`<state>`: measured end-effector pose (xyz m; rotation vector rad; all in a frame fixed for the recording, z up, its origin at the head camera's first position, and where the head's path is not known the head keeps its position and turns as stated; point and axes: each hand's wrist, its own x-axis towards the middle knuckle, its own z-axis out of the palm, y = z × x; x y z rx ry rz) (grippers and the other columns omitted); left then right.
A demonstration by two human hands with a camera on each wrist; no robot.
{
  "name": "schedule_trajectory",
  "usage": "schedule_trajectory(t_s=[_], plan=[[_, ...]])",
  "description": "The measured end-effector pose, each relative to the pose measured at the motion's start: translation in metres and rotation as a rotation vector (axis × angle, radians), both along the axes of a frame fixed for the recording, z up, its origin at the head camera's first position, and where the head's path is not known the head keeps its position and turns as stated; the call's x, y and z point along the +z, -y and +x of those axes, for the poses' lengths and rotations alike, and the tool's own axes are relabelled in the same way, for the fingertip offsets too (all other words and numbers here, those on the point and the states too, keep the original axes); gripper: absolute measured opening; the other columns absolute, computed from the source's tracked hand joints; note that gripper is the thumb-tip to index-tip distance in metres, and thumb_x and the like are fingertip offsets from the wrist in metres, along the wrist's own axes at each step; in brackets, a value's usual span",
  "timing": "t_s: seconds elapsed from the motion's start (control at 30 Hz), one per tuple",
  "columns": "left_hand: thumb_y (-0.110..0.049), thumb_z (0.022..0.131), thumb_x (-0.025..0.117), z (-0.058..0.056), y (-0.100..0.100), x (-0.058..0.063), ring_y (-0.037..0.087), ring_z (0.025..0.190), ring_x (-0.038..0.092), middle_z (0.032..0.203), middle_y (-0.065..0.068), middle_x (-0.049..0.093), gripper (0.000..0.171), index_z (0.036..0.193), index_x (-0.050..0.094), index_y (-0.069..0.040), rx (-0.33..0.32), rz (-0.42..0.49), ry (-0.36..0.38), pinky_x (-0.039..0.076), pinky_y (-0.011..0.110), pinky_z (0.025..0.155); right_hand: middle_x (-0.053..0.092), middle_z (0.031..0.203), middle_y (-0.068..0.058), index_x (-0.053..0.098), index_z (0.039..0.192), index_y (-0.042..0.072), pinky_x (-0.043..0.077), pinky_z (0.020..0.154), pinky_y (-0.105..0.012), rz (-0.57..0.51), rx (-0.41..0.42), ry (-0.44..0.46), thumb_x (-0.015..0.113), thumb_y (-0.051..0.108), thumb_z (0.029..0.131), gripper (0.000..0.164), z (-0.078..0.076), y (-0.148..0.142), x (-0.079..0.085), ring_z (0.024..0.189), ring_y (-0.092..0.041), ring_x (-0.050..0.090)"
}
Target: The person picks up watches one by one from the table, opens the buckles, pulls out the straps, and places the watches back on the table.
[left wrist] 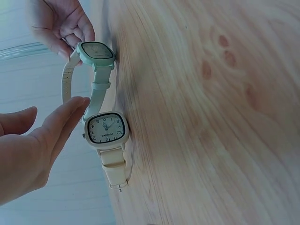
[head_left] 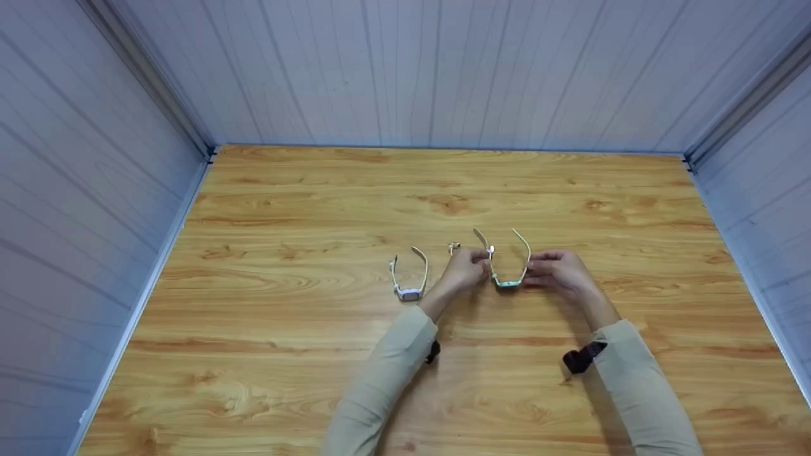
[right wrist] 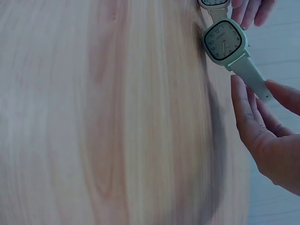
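A mint-green wristwatch [head_left: 509,284] stands between the two hands, its face toward the near side and its strap ends reaching back. My left hand [head_left: 466,269] is at its left strap, thumb well apart from the straight fingers; whether they touch it cannot be told. On the other side, my right hand [head_left: 561,272] has its thumb and loosely extended fingers at the right strap [right wrist: 253,77], without a clear pinch. Just by the left fingers is a cream wristwatch [left wrist: 108,129], mostly hidden behind that hand in the head view. Left of it stands a pale lilac wristwatch [head_left: 410,295].
The watches stand on a wood-grain table [head_left: 285,354]. Pale panelled walls [head_left: 405,76] enclose its back and sides. A dark wrist device [head_left: 584,358] sticks out from the right sleeve.
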<state>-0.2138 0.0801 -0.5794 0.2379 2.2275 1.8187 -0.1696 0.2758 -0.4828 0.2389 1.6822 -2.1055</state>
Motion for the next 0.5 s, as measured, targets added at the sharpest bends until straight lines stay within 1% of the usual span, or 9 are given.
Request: schedule_trajectory(t_s=[0.07, 0.1, 0.23, 0.27, 0.3, 0.37, 0.43, 0.47, 0.5], plan=[[-0.002, 0.09, 0.051, 0.006, 0.003, 0.014, 0.008, 0.071, 0.059, 0.083, 0.003, 0.064, 0.02, 0.104, 0.065, 0.002, -0.003, -0.014, 0.046, 0.05, 0.02, 0.059, 0.063, 0.081, -0.016, 0.044, 0.109, -0.021, 0.051, 0.077, -0.044, 0.009, 0.005, 0.003, 0.051, -0.012, 0.086, 0.026, 0.0, -0.001, -0.001, 0.073, -0.028, 0.065], [-0.002, 0.091, 0.051, 0.013, 0.007, 0.031, 0.01, 0.075, 0.06, 0.087, 0.004, 0.065, 0.021, 0.106, 0.064, 0.002, -0.003, -0.015, 0.084, 0.051, 0.021, 0.062, 0.064, 0.081, -0.016, 0.044, 0.11, -0.021, 0.051, 0.077, -0.044, 0.016, 0.01, 0.005, 0.051, -0.012, 0.087, 0.026, -0.001, -0.001, -0.002, 0.073, -0.028, 0.065], [0.0, 0.094, 0.046, 0.049, 0.02, 0.108, 0.022, 0.094, 0.06, 0.105, 0.017, 0.062, 0.027, 0.118, 0.055, 0.009, 0.025, -0.027, 0.236, 0.051, 0.028, 0.077, 0.065, 0.08, -0.017, 0.047, 0.108, -0.02, 0.052, 0.075, -0.042, 0.035, 0.02, 0.014, 0.05, -0.01, 0.088, 0.022, 0.0, -0.004, -0.003, 0.072, -0.028, 0.065], [0.001, 0.094, 0.045, 0.056, 0.023, 0.124, 0.024, 0.096, 0.06, 0.106, 0.019, 0.061, 0.028, 0.118, 0.053, 0.012, 0.033, -0.025, 0.247, 0.051, 0.028, 0.078, 0.065, 0.08, -0.017, 0.048, 0.107, -0.02, 0.052, 0.075, -0.042, 0.041, 0.019, 0.015, 0.05, -0.01, 0.089, 0.021, 0.001, -0.005, -0.003, 0.072, -0.028, 0.065], [0.001, 0.094, 0.044, 0.062, 0.026, 0.137, 0.025, 0.097, 0.06, 0.107, 0.021, 0.06, 0.028, 0.119, 0.052, 0.013, 0.034, -0.023, 0.247, 0.051, 0.027, 0.078, 0.066, 0.08, -0.017, 0.048, 0.106, -0.019, 0.052, 0.075, -0.042, 0.045, 0.023, 0.013, 0.049, -0.009, 0.089, 0.02, 0.001, -0.006, -0.003, 0.073, -0.028, 0.065], [0.002, 0.094, 0.044, 0.071, 0.033, 0.155, 0.027, 0.098, 0.059, 0.108, 0.023, 0.059, 0.028, 0.119, 0.051, 0.014, 0.032, -0.013, 0.244, 0.05, 0.026, 0.079, 0.066, 0.081, -0.018, 0.048, 0.107, -0.019, 0.052, 0.076, -0.042, 0.054, 0.024, 0.008, 0.05, -0.007, 0.09, 0.021, 0.002, -0.008, -0.002, 0.074, -0.028, 0.065], [0.0, 0.095, 0.045, 0.073, 0.038, 0.155, 0.026, 0.097, 0.06, 0.107, 0.021, 0.06, 0.028, 0.118, 0.053, 0.012, 0.029, -0.024, 0.216, 0.051, 0.025, 0.078, 0.066, 0.082, -0.017, 0.049, 0.109, -0.019, 0.051, 0.077, -0.041, 0.063, 0.02, 0.001, 0.05, -0.005, 0.091, 0.023, 0.003, -0.01, 0.0, 0.076, -0.028, 0.066], [-0.001, 0.095, 0.045, 0.072, 0.04, 0.152, 0.025, 0.096, 0.06, 0.107, 0.02, 0.06, 0.027, 0.117, 0.053, 0.011, 0.029, -0.033, 0.191, 0.05, 0.025, 0.079, 0.066, 0.082, -0.017, 0.049, 0.109, -0.018, 0.051, 0.078, -0.041, 0.066, 0.016, -0.003, 0.05, -0.004, 0.091, 0.023, 0.003, -0.011, 0.001, 0.077, -0.028, 0.066], [-0.002, 0.095, 0.045, 0.069, 0.042, 0.145, 0.025, 0.097, 0.06, 0.108, 0.02, 0.06, 0.027, 0.118, 0.054, 0.01, 0.027, -0.033, 0.174, 0.051, 0.026, 0.079, 0.066, 0.082, -0.016, 0.049, 0.109, -0.018, 0.051, 0.078, -0.041, 0.065, 0.015, -0.007, 0.05, -0.003, 0.091, 0.023, 0.004, -0.012, 0.002, 0.078, -0.028, 0.066]])
